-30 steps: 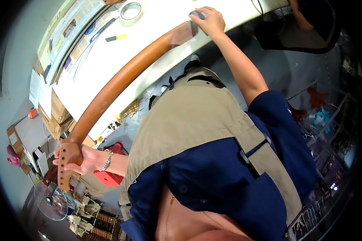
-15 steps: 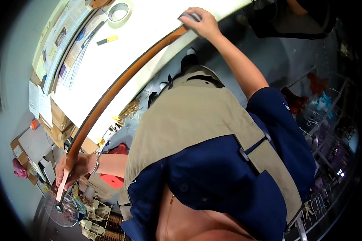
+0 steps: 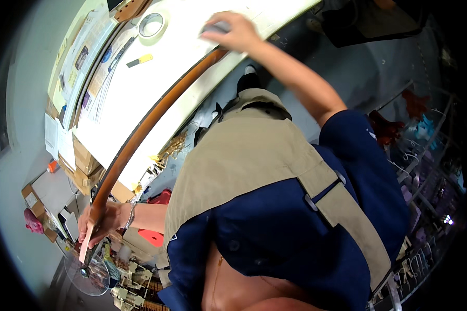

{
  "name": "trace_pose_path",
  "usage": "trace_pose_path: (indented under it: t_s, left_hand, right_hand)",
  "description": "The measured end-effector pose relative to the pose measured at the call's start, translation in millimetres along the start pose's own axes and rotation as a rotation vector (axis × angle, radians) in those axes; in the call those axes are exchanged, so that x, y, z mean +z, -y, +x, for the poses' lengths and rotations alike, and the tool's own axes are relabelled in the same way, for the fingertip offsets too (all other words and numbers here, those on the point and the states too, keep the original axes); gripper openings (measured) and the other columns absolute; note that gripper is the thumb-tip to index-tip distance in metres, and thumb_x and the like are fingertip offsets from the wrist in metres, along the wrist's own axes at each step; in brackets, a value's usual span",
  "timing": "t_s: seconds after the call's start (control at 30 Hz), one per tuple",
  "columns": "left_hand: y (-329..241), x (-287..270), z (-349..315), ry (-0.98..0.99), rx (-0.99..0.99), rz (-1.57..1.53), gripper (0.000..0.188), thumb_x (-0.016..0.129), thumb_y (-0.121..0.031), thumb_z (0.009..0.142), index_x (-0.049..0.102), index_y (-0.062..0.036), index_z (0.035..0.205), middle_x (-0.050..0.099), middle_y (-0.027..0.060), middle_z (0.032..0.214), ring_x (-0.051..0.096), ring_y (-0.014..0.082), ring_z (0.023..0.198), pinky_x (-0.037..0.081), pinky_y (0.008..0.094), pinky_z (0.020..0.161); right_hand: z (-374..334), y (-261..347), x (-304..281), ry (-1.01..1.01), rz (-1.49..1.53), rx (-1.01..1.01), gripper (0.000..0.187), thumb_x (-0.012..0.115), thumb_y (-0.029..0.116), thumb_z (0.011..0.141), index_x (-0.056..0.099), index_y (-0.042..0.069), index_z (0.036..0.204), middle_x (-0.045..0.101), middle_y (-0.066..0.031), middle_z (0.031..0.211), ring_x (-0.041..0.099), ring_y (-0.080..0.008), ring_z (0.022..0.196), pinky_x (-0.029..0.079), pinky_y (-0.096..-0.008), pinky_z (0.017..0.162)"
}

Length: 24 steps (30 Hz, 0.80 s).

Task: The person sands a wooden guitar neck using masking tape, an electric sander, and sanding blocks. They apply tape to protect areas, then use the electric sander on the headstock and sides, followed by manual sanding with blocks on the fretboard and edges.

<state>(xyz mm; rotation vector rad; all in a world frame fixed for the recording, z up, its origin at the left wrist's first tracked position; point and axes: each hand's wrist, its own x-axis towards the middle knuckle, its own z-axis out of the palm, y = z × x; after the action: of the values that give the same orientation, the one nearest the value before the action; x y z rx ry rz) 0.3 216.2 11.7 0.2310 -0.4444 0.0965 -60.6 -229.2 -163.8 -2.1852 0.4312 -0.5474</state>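
A long brown guitar neck (image 3: 140, 132) with a dark, dotted edge runs slantwise from the bench down to the lower left. Its pale narrow head end (image 3: 86, 246) points down past my left hand (image 3: 111, 220), which is wrapped round the neck there. By the neck's far end, over the bench, my right hand (image 3: 237, 35) grips a small dark grey block (image 3: 219, 27). That hand is smeared by motion. Whether the block touches the neck, I cannot tell.
On the white workbench (image 3: 192, 20) lie a tape roll (image 3: 164, 27), a yellow-handled blade tool (image 3: 140, 60) and papers (image 3: 91, 62). Cardboard boxes (image 3: 85, 158) stand by its left end. A fan (image 3: 85, 280) is lower left, a metal rack (image 3: 441, 129) with coloured bodies at right.
My right hand has moved left with the grey block, across the neck's far end. My left hand keeps its hold on the neck. The whole view has shifted slightly.
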Motion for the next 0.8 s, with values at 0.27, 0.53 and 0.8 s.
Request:
trace_pose_path:
  t_s: [0.27, 0.53, 0.8]
  left_hand:
    - [-10.5, -5.8, -0.1, 0.063, -0.156, -0.002, 0.022, 0.081, -0.017, 0.068, 0.070, -0.0172, 0.088, 0.068, -0.0068, 0.089, 0.064, 0.0053, 0.086, 0.051, 0.0283, 0.082]
    - [-1.1, 3.7, 0.7, 0.081, -0.127, -0.022, 0.023, 0.081, -0.016, 0.068, 0.071, -0.0174, 0.088, 0.068, -0.0081, 0.089, 0.064, 0.0052, 0.087, 0.053, 0.0253, 0.081]
    - [-4.3, 7.7, -1.1, 0.036, 0.028, 0.130, 0.022, 0.081, -0.018, 0.068, 0.070, -0.0183, 0.086, 0.068, -0.0092, 0.087, 0.064, 0.0023, 0.082, 0.053, 0.0209, 0.077]
  right_hand:
    - [26.1, -55.4, 8.5, -0.075, -0.194, 0.088, 0.040, 0.071, 0.051, 0.070, 0.071, 0.018, 0.093, 0.068, -0.0088, 0.091, 0.065, -0.0235, 0.082, 0.051, -0.0348, 0.074]
    - [25.6, -52.2, 9.4, -0.143, -0.097, 0.073, 0.041, 0.070, 0.050, 0.072, 0.071, 0.014, 0.091, 0.067, -0.0098, 0.090, 0.065, -0.0258, 0.078, 0.052, -0.0336, 0.072]
    - [7.4, -32.4, -3.8, -0.129, -0.142, 0.031, 0.040, 0.071, 0.044, 0.075, 0.068, 0.012, 0.099, 0.064, -0.0092, 0.106, 0.064, -0.0251, 0.087, 0.051, -0.0326, 0.078]
